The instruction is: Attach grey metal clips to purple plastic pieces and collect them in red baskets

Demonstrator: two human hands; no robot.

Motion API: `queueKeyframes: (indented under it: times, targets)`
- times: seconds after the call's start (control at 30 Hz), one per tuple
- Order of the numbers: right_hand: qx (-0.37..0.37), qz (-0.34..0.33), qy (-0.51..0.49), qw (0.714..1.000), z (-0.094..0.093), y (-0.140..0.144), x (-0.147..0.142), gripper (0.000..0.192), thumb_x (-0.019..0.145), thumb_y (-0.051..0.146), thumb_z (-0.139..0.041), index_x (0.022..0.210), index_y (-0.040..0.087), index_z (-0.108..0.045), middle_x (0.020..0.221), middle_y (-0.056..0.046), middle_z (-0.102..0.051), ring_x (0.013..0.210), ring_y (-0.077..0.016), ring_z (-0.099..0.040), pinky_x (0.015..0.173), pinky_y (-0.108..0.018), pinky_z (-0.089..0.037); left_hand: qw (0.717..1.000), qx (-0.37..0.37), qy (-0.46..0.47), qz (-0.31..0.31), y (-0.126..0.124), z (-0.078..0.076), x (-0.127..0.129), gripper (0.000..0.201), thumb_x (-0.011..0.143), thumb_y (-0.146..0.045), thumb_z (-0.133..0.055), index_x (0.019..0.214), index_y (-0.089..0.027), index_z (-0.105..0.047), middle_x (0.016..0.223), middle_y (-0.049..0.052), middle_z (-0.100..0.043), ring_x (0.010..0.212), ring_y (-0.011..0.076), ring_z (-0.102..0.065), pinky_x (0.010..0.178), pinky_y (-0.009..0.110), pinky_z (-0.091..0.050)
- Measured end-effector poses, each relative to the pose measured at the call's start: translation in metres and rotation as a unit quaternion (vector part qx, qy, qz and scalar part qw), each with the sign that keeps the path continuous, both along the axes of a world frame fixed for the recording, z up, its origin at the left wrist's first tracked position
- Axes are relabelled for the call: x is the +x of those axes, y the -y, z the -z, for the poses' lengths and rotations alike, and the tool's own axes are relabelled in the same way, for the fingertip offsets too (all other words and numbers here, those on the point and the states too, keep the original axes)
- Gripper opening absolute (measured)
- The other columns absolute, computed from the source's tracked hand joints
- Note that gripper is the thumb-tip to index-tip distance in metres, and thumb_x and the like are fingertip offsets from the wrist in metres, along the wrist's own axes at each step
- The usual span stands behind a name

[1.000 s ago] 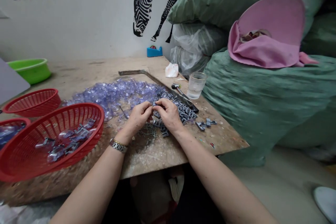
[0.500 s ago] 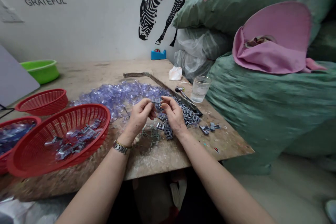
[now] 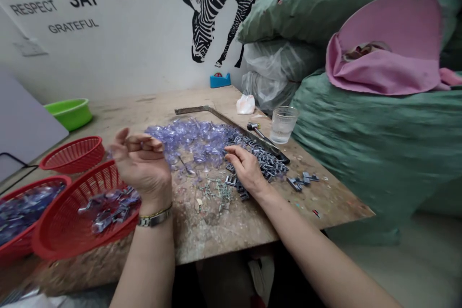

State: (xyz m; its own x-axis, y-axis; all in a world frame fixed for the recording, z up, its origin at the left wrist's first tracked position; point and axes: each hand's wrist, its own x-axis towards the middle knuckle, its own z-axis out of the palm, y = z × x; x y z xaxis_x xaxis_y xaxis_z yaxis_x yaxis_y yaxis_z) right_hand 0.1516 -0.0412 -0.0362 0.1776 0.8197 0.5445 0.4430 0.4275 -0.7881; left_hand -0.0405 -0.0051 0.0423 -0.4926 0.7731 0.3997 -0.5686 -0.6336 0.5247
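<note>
My left hand (image 3: pixel 142 161) is raised at the right rim of a large red basket (image 3: pixel 50 231), palm turned up, fingers apart and slightly blurred; I see nothing in it. In that basket lie clear plastic pieces with dark parts (image 3: pixel 108 207). My right hand (image 3: pixel 247 168) hovers at the left edge of a pile of small dark grey plastic parts (image 3: pixel 269 161), thumb and forefinger brought together. Whatever is between those fingertips is too small to make out. Behind both hands spreads a heap of clear purplish plastic pieces (image 3: pixel 191 137).
A bent metal bar (image 3: pixel 231 122) lies behind the piles, near a glass (image 3: pixel 284 125). Two more red baskets (image 3: pixel 72 154) and a green basin (image 3: pixel 70 113) stand left. Green sacks (image 3: pixel 361 139) line the right side. Greenish scraps (image 3: pixel 218 190) litter the wooden table (image 3: pixel 212 238).
My hands were together over the table with a small thin piece between them. Now they are apart: the left has swung left to the basket, its fingers opened. The view has shifted slightly.
</note>
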Motion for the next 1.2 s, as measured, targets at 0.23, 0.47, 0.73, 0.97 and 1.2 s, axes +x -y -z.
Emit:
queueKeyframes:
  times: [0.23, 0.47, 0.73, 0.97, 1.2]
  targets:
    - [-0.008, 0.027, 0.106, 0.994, -0.012, -0.009, 0.006, 0.017, 0.087, 0.024, -0.052, 0.093, 0.019, -0.067, 0.096, -0.006, -0.071, 0.093, -0.0189, -0.063, 0.087, -0.032, -0.046, 0.95, -0.161, -0.21, 0.166, -0.007, 0.036, 0.039, 0.021, 0.071, -0.028, -0.065, 0.085, -0.017, -0.054, 0.063, -0.005, -0.059, 0.049, 0.007, -0.056, 0.048, 0.017, -0.042]
    - [-0.093, 0.067, 0.305, 0.946, -0.033, -0.056, 0.019, 0.029, 0.087, 0.023, -0.057, 0.114, 0.015, -0.064, 0.116, -0.011, -0.065, 0.11, -0.0227, -0.057, 0.1, -0.035, -0.04, 0.874, -0.152, -0.439, 0.141, -0.013, 0.06, 0.048, 0.012, 0.077, -0.027, -0.052, 0.08, -0.017, -0.057, 0.064, -0.003, -0.056, 0.054, 0.0099, -0.056, 0.049, 0.02, -0.043]
    - [-0.247, 0.077, 0.394, 0.882, -0.034, -0.12, 0.031, 0.048, 0.093, 0.046, -0.045, 0.135, 0.023, -0.05, 0.142, -0.011, -0.047, 0.131, -0.0281, -0.041, 0.106, -0.04, -0.034, 0.813, -0.1, -0.572, 0.048, -0.016, 0.07, 0.049, 0.013, 0.08, -0.014, -0.046, 0.079, -0.018, -0.059, 0.071, 0.001, -0.061, 0.071, 0.0137, -0.058, 0.065, 0.023, -0.044]
    - [-0.331, 0.068, 0.41, 0.847, -0.026, -0.117, 0.025, 0.059, 0.092, 0.058, -0.037, 0.141, 0.024, -0.043, 0.144, -0.014, -0.044, 0.132, -0.0338, -0.038, 0.103, -0.046, -0.035, 0.787, -0.113, -0.605, 0.04, -0.017, 0.071, 0.049, 0.015, 0.081, -0.012, -0.046, 0.079, -0.016, -0.06, 0.071, 0.002, -0.061, 0.071, 0.0142, -0.057, 0.07, 0.025, -0.043]
    - [-0.271, 0.017, 0.41, 0.871, -0.022, -0.09, 0.019, 0.056, 0.093, 0.048, -0.044, 0.14, 0.018, -0.045, 0.138, -0.019, -0.049, 0.128, -0.0308, -0.047, 0.103, -0.043, -0.037, 0.774, -0.1, -0.625, 0.034, -0.017, 0.075, 0.053, 0.017, 0.08, -0.012, -0.045, 0.077, -0.018, -0.061, 0.067, 0.0, -0.059, 0.068, 0.0143, -0.056, 0.07, 0.026, -0.041]
